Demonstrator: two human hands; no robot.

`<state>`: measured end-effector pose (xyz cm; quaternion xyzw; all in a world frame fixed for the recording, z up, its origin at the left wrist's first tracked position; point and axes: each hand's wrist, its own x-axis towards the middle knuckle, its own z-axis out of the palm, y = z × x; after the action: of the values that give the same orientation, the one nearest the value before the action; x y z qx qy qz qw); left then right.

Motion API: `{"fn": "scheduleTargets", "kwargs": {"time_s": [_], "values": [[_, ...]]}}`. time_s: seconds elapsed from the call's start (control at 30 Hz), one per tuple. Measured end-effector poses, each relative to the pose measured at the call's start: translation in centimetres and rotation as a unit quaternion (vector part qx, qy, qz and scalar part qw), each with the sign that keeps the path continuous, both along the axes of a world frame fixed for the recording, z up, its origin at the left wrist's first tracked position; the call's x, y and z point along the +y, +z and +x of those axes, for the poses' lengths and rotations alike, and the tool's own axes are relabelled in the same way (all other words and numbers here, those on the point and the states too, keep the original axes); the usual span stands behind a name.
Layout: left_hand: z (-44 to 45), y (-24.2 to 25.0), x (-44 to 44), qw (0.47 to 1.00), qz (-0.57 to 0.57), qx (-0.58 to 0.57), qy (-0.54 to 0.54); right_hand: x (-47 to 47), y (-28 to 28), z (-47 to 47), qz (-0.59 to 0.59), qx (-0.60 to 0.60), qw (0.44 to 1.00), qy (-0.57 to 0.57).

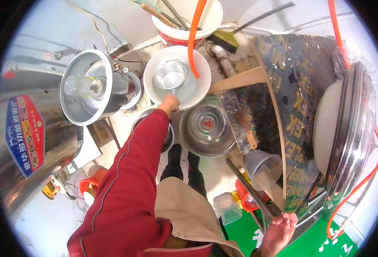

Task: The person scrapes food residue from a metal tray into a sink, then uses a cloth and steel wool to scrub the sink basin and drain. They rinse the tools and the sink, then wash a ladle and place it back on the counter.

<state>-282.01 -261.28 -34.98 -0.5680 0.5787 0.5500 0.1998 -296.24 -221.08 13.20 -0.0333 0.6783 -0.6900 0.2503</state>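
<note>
My left hand, at the end of a red sleeve, grips the handle of a round fine-mesh strainer. The strainer sits within a white bucket. Into the same bucket hangs the end of an orange hose. Low on the right, my right hand is at the near edge of a dark printed plywood board, by the end of a dark bar. Its fingers are close together, and whether they grip the edge is hard to tell.
A wide steel basin stands on the floor right of my feet. Left are a machine with a white-rimmed hopper and a large steel drum. A scraper lies on the lower board. Behind stand a bucket of tools and a broom.
</note>
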Motion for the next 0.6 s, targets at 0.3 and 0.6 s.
{"fn": "scheduleTargets", "kwargs": {"time_s": [0.3, 0.6], "values": [[5.9, 10.1, 4.5, 0.986, -0.163, -0.022, 0.015, -1.1, -4.5, 2.3, 0.006, -0.042, 0.995, 0.086], [12.8, 30.6, 7.4, 0.985, -0.144, 0.037, -0.093, -9.3, -12.1, 9.2, 0.022, -0.159, 0.933, 0.323]]}}
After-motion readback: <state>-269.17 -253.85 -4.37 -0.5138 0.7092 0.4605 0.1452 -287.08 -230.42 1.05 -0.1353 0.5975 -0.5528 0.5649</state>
